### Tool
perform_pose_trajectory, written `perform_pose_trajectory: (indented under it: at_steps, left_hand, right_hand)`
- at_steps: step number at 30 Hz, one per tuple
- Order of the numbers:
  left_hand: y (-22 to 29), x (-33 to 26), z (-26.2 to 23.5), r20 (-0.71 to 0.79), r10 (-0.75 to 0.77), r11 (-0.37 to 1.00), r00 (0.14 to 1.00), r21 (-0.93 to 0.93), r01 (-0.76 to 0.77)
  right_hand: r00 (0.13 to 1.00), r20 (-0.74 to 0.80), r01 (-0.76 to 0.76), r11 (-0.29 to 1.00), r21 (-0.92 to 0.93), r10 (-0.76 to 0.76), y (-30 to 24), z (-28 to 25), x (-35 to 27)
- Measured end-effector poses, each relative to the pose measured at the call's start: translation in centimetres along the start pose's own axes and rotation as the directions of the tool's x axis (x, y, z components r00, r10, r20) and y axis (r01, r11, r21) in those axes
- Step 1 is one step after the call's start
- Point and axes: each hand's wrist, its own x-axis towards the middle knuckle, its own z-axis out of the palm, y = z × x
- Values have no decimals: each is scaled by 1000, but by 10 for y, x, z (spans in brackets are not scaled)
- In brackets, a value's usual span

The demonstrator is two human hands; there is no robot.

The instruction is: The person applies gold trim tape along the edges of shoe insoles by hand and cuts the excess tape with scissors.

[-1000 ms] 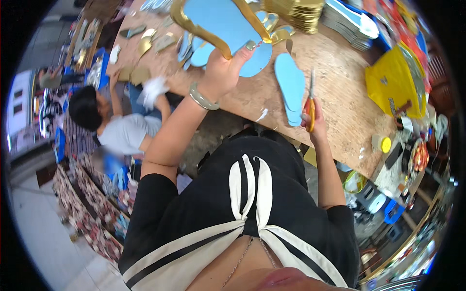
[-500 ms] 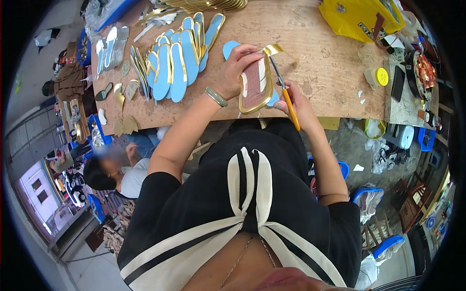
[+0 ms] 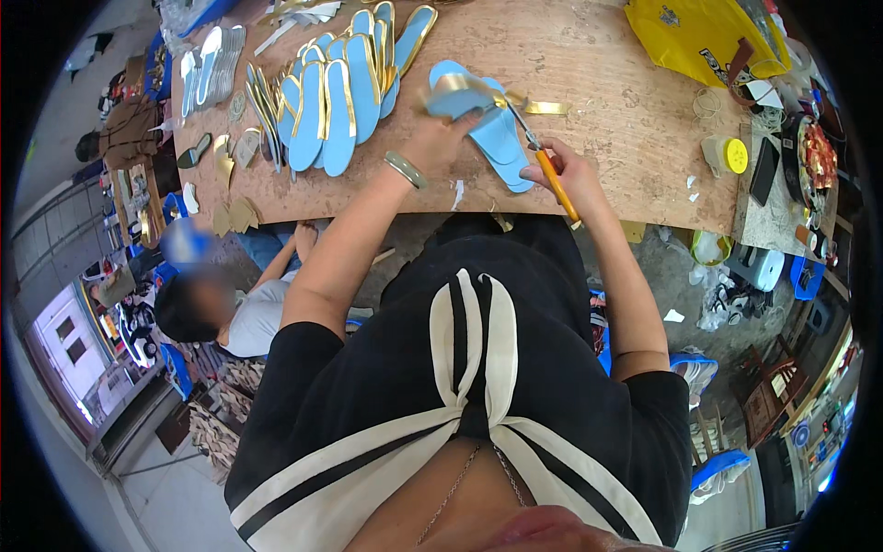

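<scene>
Scissors (image 3: pixel 556 184) tilted fwd-left in R hand (image 3: pixel 572 173), L hand (image 3: pixel 443 141) fwd, blurred.

The wooden table (image 3: pixel 635 129) bears plain blue soles (image 3: pixel 501 145), gold-edged ones (image 3: pixel 339 133), a yellow bag (image 3: pixel 692 39), a yellow-lidded jar (image 3: pixel 721 155)

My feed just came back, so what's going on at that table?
The person's right hand holds orange-handled scissors near a gold strip. The left hand, blurred, seems to hold a gold-edged piece over light-blue soles on the table. Further left, gold-edged blue soles lie bunched together.
</scene>
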Motion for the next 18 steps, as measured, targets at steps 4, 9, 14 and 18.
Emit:
perform_pose_trajectory:
  at_steps: [4,9,14,18]
  left_hand:
    - [-10,-10,-3,340,-649,342,680,-669,660]
    - [36,-1,-13,341,-560,-8,755,-914,406]
    - [58,-7,-3,295,-601,24,743,-922,386]
    - [87,-10,2,246,-631,64,736,-929,365]
  right_hand:
    - [997,-73,-45,983,-177,33,55,-21,33]
    - [920,-388,-291,747,-597,48,135,-71,62]
    - [883,-339,-18,700,-714,-323,101,-68,62]
    - [928,-6,350,867,355,-372,-6,-12,26]
